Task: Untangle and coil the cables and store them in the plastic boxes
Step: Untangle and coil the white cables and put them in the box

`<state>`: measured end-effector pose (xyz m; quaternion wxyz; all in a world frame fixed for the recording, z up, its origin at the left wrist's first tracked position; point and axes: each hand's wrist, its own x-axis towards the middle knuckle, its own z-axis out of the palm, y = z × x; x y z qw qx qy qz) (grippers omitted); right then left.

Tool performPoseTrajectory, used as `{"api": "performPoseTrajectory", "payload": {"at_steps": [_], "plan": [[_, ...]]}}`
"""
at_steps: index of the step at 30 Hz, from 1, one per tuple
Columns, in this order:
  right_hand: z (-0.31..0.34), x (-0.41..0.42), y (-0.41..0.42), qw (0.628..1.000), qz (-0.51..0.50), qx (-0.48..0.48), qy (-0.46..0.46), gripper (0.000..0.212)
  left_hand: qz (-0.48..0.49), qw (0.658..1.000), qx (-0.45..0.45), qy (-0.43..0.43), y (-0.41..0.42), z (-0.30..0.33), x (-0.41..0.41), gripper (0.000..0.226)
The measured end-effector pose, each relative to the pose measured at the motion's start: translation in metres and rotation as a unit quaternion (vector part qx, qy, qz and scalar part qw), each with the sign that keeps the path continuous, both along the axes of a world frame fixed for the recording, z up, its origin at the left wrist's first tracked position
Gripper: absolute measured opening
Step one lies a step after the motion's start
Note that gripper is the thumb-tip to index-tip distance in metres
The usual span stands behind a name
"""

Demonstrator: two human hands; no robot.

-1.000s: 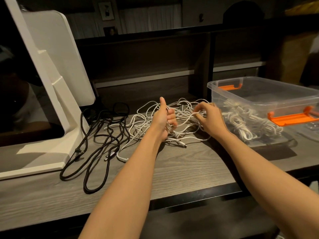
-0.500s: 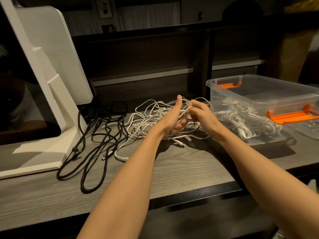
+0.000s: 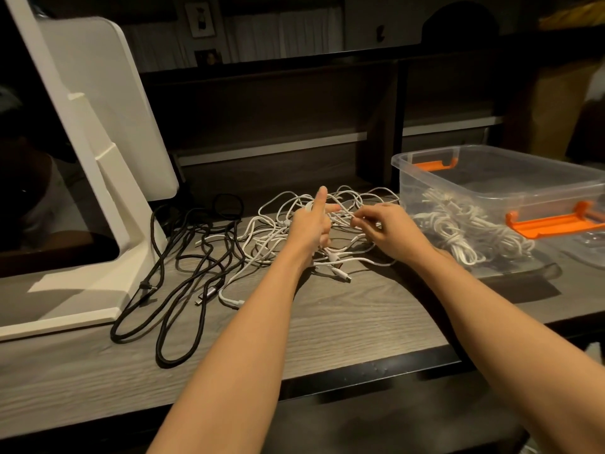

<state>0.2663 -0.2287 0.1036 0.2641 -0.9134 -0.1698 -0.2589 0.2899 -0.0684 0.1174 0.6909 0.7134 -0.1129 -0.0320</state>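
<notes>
A tangle of white cables [image 3: 275,224] lies on the grey wooden desk [image 3: 343,322]. My left hand [image 3: 309,229] is raised over the tangle with thumb up and index finger pointing right; a white strand loops round it and its lower fingers curl on strands. My right hand [image 3: 384,232], just to the right, pinches a white cable strand at its fingertips. A clear plastic box [image 3: 406,178] with orange clips stands at the right and holds coiled white cables [image 3: 458,229].
Loose black cables [image 3: 193,253] sprawl left of the white tangle, beside the white monitor stand [image 3: 98,224]. A dark shelf unit rises behind the desk. A clear lid [image 3: 589,250] lies at the far right edge.
My right hand came in to meet the left hand, then drew back a little to the right with a strand. The left hand's index finger has straightened.
</notes>
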Motion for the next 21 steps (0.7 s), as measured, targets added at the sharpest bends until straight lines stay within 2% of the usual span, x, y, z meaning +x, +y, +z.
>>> {"api": "performPoseTrajectory", "payload": {"at_steps": [4,9,11,13,16,21], "plan": [[0.0,-0.001,0.001,0.998,-0.02,-0.062,-0.008,0.022,-0.036,0.999,0.004,-0.025,-0.002,-0.001,-0.003,0.051],[-0.002,0.002,0.006,0.995,-0.043,-0.079,0.035,0.012,-0.021,0.997,-0.07,-0.027,-0.003,0.004,-0.008,0.046],[-0.004,0.004,0.006,0.997,-0.049,-0.043,0.037,0.009,-0.022,0.996,-0.088,-0.019,-0.004,0.006,-0.01,0.045],[-0.007,0.007,0.004,0.998,-0.054,0.01,0.035,0.01,-0.036,0.991,-0.13,0.01,-0.006,0.006,-0.011,0.048],[-0.01,0.01,0.005,0.996,-0.078,0.04,0.005,0.017,-0.072,0.976,-0.197,0.063,-0.011,0.007,-0.014,0.05],[-0.01,0.013,0.003,0.993,-0.081,0.083,-0.024,0.019,-0.045,0.961,-0.243,0.122,-0.008,0.012,-0.013,0.051]]}}
